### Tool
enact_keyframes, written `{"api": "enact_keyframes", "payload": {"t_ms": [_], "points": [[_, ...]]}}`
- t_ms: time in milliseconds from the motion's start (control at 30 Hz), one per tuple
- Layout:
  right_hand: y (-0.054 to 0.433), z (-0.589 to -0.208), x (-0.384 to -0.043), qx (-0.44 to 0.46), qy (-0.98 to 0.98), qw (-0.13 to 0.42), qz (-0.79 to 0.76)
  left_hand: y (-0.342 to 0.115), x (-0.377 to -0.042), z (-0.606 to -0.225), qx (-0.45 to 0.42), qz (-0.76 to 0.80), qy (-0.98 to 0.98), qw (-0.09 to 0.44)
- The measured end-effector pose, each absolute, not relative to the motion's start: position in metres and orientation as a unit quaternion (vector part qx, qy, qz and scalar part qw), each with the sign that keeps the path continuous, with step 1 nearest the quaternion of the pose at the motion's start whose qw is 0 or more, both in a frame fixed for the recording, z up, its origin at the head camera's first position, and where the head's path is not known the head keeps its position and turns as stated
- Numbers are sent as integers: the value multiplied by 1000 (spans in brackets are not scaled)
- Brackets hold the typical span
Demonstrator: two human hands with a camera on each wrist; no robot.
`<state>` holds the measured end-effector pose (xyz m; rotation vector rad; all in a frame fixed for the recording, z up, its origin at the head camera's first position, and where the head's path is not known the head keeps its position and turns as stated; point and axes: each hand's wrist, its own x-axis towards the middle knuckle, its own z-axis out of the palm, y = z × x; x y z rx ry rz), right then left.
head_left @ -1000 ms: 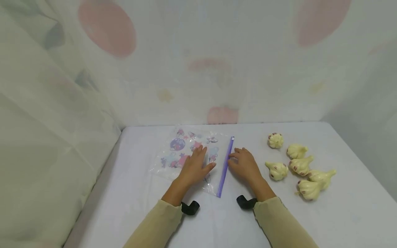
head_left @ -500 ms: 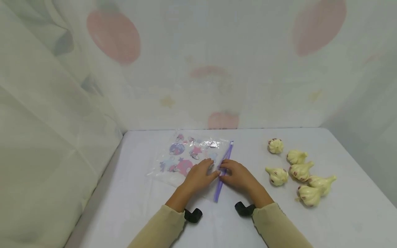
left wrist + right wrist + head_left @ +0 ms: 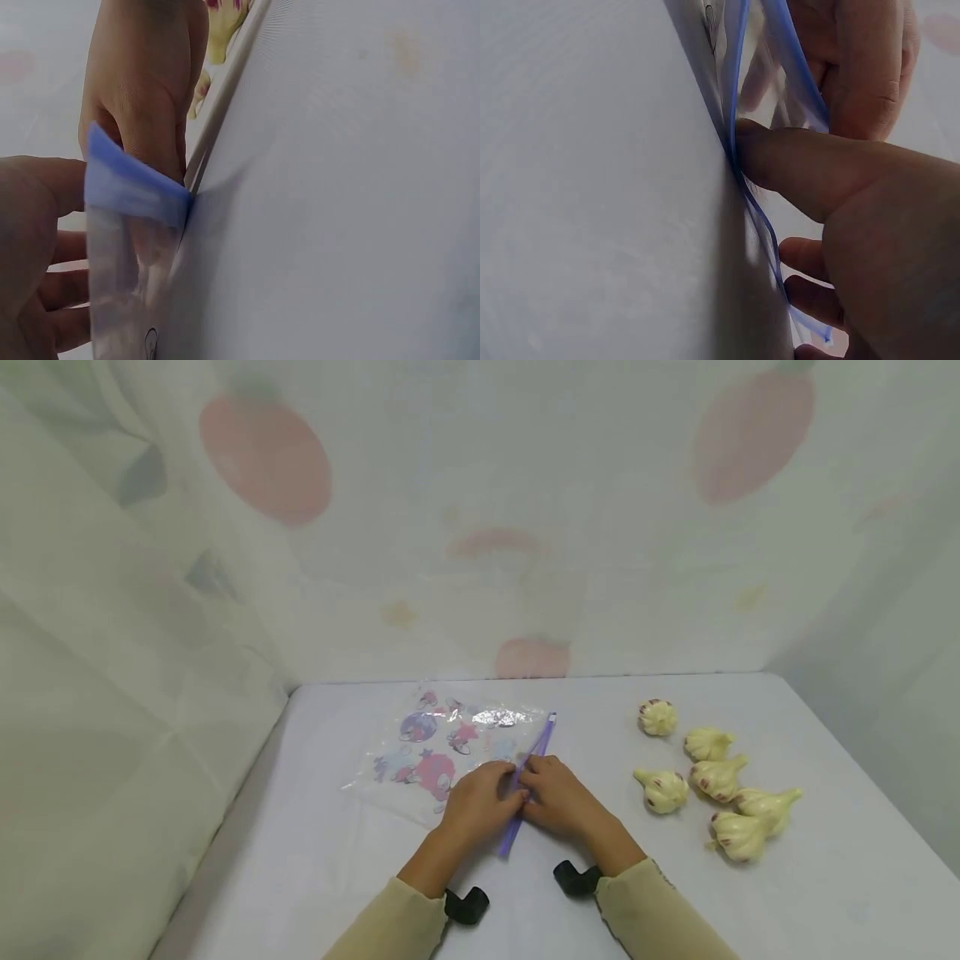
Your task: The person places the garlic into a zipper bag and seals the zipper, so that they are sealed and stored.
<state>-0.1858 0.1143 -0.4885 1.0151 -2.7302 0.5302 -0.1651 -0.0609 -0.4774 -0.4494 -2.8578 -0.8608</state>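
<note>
A clear zip bag [image 3: 435, 772] printed with pink and purple cartoon figures lies flat on the table, its purple zip edge [image 3: 507, 841] toward the right. My left hand [image 3: 476, 806] holds that edge from the left, near its middle. Facing it, my right hand [image 3: 561, 797] grips the same edge with thumb and fingers. In the right wrist view the bag's mouth gapes between two blue-looking strips [image 3: 791, 37], and my right thumb [image 3: 780, 154] reaches in between them. The left wrist view shows the strip [image 3: 127, 180] raised off the table beside my left hand [image 3: 30, 247].
Several pale garlic bulbs [image 3: 663, 792] with purplish marks lie on the right of the white-covered table [image 3: 337, 860]. Black wrist mounts [image 3: 467, 907] stick out below both hands. A fabric curtain [image 3: 375, 552] with faded strawberry prints stands behind the table.
My left hand has come off the bag's printed middle to its zip edge. My right hand has moved left onto that edge. The mouth has parted and the bag has shifted slightly.
</note>
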Motion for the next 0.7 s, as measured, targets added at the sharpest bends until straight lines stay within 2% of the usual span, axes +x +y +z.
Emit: {"api": "enact_keyframes", "payload": {"t_ms": [233,367,700], "points": [[109,-486,-182,322,-930,58,168,-62,-158,-470,-146,-307,-931,129],[105,-485,-178,313,-931,61,176,-61,-153,-468,-147,-306,-926,167],[100,-482,-168,264,-943,31,199,-68,-146,-466,-127,-367,-892,229]]}}
